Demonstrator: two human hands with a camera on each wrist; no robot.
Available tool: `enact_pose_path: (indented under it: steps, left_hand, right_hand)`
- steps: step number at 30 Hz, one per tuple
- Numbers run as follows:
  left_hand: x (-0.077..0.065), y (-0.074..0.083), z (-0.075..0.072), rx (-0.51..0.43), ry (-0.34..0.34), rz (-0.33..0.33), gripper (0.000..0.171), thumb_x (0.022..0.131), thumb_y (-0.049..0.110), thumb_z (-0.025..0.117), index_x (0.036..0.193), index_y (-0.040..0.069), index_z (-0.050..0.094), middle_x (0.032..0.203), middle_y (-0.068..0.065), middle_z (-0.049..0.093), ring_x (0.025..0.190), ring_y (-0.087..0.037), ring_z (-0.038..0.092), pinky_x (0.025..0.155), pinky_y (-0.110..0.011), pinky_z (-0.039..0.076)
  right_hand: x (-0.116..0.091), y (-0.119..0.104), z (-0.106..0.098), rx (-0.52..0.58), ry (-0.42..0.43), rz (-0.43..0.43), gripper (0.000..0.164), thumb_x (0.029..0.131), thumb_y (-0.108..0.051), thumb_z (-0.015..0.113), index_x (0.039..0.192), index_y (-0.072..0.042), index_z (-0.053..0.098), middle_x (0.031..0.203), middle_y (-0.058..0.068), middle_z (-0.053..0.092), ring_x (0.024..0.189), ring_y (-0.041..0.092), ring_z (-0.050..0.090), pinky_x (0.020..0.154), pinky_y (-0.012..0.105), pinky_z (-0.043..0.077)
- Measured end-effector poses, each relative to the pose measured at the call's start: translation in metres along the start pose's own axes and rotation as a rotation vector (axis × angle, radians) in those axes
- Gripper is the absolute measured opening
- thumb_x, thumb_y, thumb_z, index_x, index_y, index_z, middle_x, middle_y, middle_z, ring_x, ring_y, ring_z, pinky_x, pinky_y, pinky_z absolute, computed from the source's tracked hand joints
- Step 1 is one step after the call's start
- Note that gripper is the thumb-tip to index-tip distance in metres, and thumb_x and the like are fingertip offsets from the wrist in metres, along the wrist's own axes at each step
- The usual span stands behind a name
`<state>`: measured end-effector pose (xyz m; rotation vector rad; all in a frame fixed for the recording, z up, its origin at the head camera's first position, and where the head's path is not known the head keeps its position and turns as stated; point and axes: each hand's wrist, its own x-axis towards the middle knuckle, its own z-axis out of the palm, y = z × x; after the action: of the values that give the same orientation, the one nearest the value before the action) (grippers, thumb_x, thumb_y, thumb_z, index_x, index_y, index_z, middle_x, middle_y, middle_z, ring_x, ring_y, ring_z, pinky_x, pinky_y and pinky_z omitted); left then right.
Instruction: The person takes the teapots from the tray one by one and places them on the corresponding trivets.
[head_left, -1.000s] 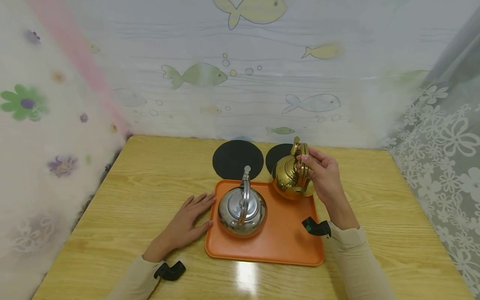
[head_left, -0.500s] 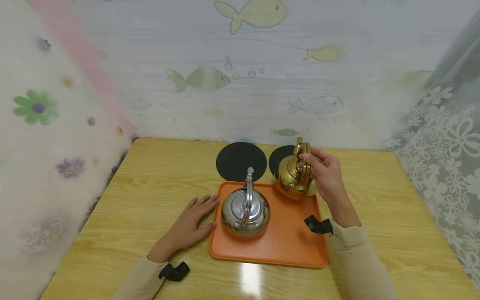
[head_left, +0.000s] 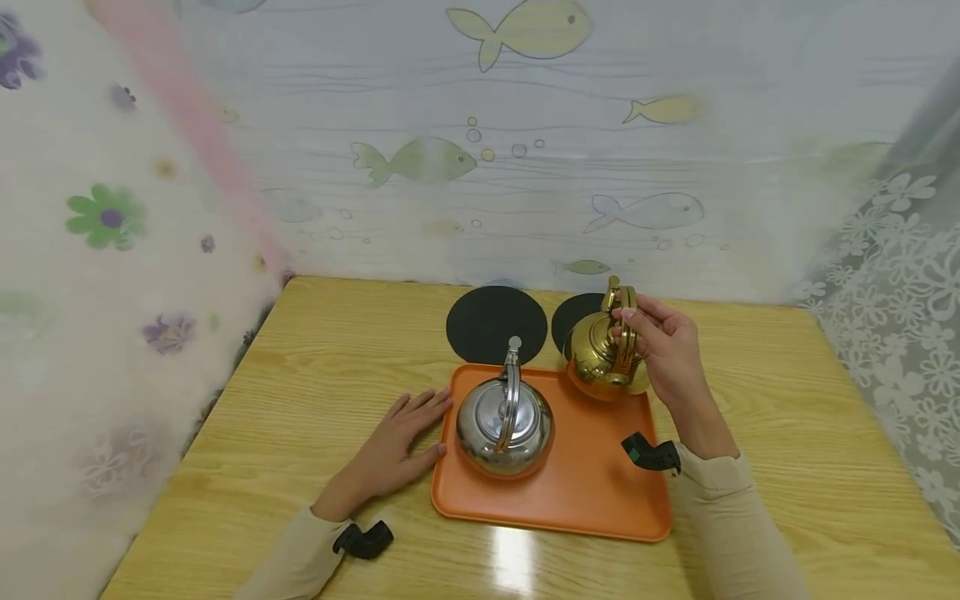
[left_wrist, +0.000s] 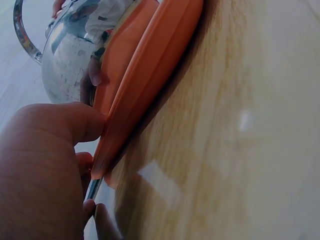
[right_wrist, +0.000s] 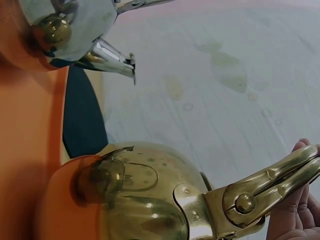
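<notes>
One silver kettle point(head_left: 487, 437) sits on an orange tray point(head_left: 585, 483) beside the outstretched left hand point(head_left: 390, 450), the right hand point(head_left: 667, 350) gripping a gold kettle point(head_left: 592, 358).

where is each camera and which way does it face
Head: on the head, facing forward and down at the orange tray, silver kettle and gold kettle; left hand and right hand show.
Left wrist: on that wrist, facing the orange tray's edge and silver kettle; left hand large, right hand a sliver.
Right wrist: on that wrist, facing the gold kettle; right hand partly shows.
Head and right wrist share both kettles.
</notes>
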<state>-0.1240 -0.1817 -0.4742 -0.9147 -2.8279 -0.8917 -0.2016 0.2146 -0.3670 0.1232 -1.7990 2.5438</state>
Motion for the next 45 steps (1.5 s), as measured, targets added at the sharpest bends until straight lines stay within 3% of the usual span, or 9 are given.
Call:
enact_pose_path:
  steps: [6, 14, 26, 37, 45]
  left_hand:
    - [0.0, -0.001, 0.0, -0.003, -0.01, -0.008, 0.065, 0.099, 0.038, 0.064, 0.156, 0.015, 0.044, 0.164, 0.0, 0.037, 0.152, -0.029, 0.033, 0.123, -0.059, 0.016]
    - [0.0, 0.0, -0.001, 0.001, -0.011, -0.01, 0.064, 0.099, 0.039, 0.062, 0.156, 0.015, 0.044, 0.164, 0.001, 0.037, 0.152, -0.029, 0.033, 0.123, -0.06, 0.016]
    - [0.0, 0.0, -0.001, -0.005, -0.008, -0.016, 0.064, 0.099, 0.038, 0.063, 0.156, 0.015, 0.044, 0.163, -0.001, 0.037, 0.152, -0.03, 0.033, 0.123, -0.06, 0.016]
    - [0.0, 0.0, -0.001, -0.008, 0.005, -0.001, 0.064, 0.099, 0.037, 0.064, 0.155, 0.014, 0.045, 0.163, 0.0, 0.038, 0.151, -0.029, 0.033, 0.123, -0.06, 0.016]
    - [-0.001, 0.003, -0.003, -0.012, 0.003, -0.003, 0.063, 0.099, 0.035, 0.064, 0.155, 0.012, 0.045, 0.162, -0.002, 0.039, 0.151, -0.031, 0.034, 0.123, -0.061, 0.017]
  right_hand:
    - [0.002, 0.002, 0.0, 0.033, -0.018, -0.038, 0.031, 0.1, -0.004, 0.062, 0.129, 0.006, 0.056, 0.092, 0.0, 0.075, 0.076, 0.011, 0.071, 0.071, 0.02, 0.06]
    - [0.006, 0.003, 0.002, -0.016, -0.005, -0.033, 0.03, 0.101, -0.006, 0.061, 0.129, 0.006, 0.055, 0.091, -0.004, 0.075, 0.075, 0.009, 0.071, 0.071, 0.019, 0.059]
    - [0.013, 0.001, 0.003, -0.048, 0.016, 0.005, 0.054, 0.102, -0.006, 0.059, 0.144, 0.018, 0.037, 0.093, -0.006, 0.074, 0.079, 0.009, 0.071, 0.072, 0.019, 0.059]
    - [0.021, 0.0, 0.003, 0.036, 0.032, -0.004, 0.042, 0.099, -0.005, 0.064, 0.135, 0.011, 0.048, 0.097, 0.001, 0.074, 0.08, 0.01, 0.072, 0.072, 0.021, 0.061]
    - [0.028, 0.001, 0.004, 0.024, 0.028, -0.013, 0.048, 0.099, -0.005, 0.064, 0.138, 0.016, 0.046, 0.098, 0.002, 0.074, 0.08, 0.01, 0.071, 0.074, 0.022, 0.061]
